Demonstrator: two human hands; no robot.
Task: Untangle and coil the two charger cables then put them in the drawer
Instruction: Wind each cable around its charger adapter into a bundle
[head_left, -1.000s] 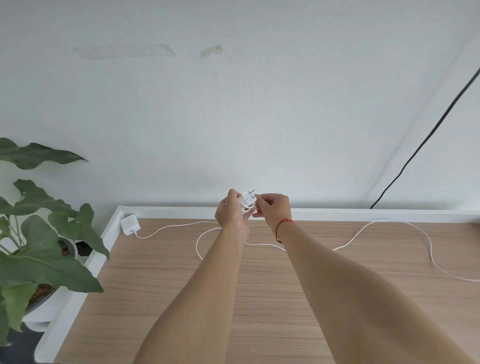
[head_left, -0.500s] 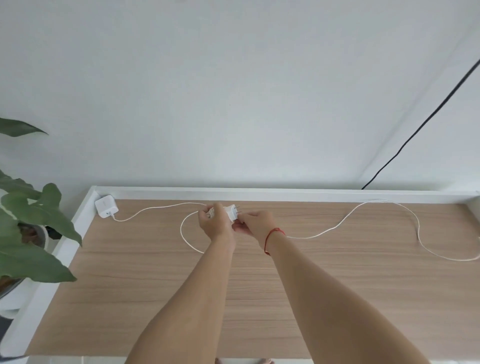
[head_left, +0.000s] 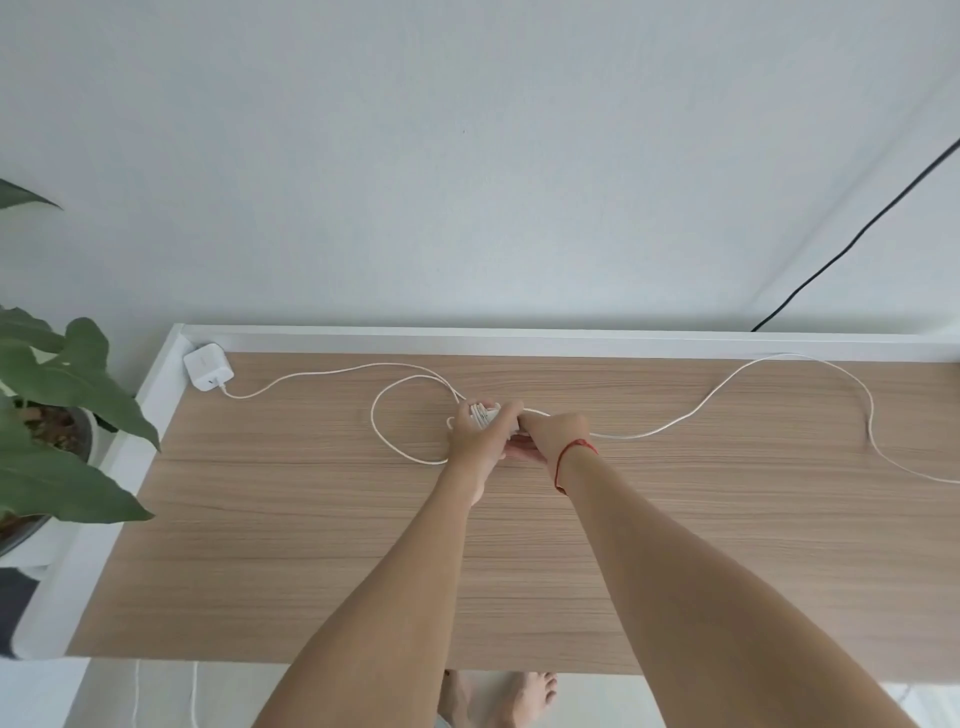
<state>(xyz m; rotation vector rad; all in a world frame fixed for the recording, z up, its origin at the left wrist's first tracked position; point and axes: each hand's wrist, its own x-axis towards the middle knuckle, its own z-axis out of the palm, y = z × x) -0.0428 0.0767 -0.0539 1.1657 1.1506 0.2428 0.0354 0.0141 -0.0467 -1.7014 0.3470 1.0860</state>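
Note:
Two white charger cables lie on the wooden desk (head_left: 322, 545). My left hand (head_left: 475, 436) grips a white charger plug (head_left: 483, 411) with cable turns bunched at it, low over the desk. My right hand (head_left: 550, 436), a red string on its wrist, pinches the cable right beside the plug. One white cable (head_left: 727, 395) snakes from my hands to the right edge. A second cable (head_left: 332, 373) runs from a white charger block (head_left: 208, 366) in the back left corner and makes a loop (head_left: 384, 431) left of my hands. No drawer shows.
A potted plant (head_left: 57, 415) stands off the desk's left side. A white raised rim (head_left: 519, 340) lines the desk's back and left. A black cord (head_left: 857, 239) runs down the wall at the back right. Bare feet (head_left: 498, 696) show below the front edge.
My view has tilted down, so the desk fills more of the frame. Both hands have come down from above the back rim to just over the desk, still holding the plug.

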